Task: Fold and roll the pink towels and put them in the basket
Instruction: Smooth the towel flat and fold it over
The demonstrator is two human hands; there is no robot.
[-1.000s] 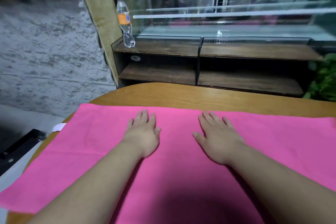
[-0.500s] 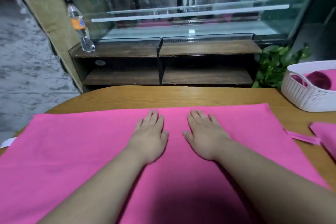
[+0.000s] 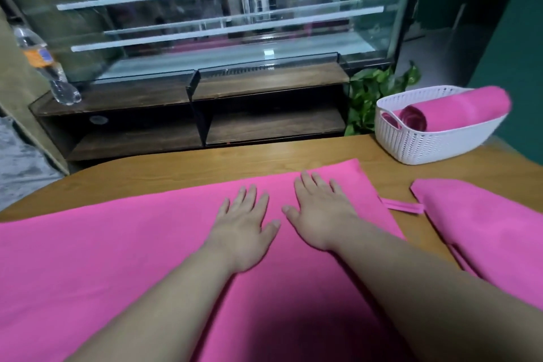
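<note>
Head camera looks down over both forearms at a large flat pink cloth towel (image 3: 117,258) spread on the brown wooden desk (image 3: 205,167). Its long axis runs left to right across the desk, and far more of it lies to the left, where it runs out of view. Both hands sit on its right-hand part, close to the far long edge.

The left hand (image 3: 244,229) lies palm down, fingers straight and a little spread, pressing the cloth and gripping nothing. The right hand (image 3: 320,214) lies the same way just beside it, thumbs near but apart, and it holds nothing either.

The towel's right short edge lies just to the right of the right hand, so that hand is the nearer one to it. To my eye, an end-to-end fold would start there.

Further right, apart from this towel, lies a second pink towel (image 3: 484,229), loosely folded. A thin pink strip (image 3: 402,206) lies between the two; I cannot tell which it belongs to. The white perforated plastic basket (image 3: 426,144) stands at the desk's far right, well beyond the right hand, with a rolled pink towel (image 3: 458,112) in it.
</note>
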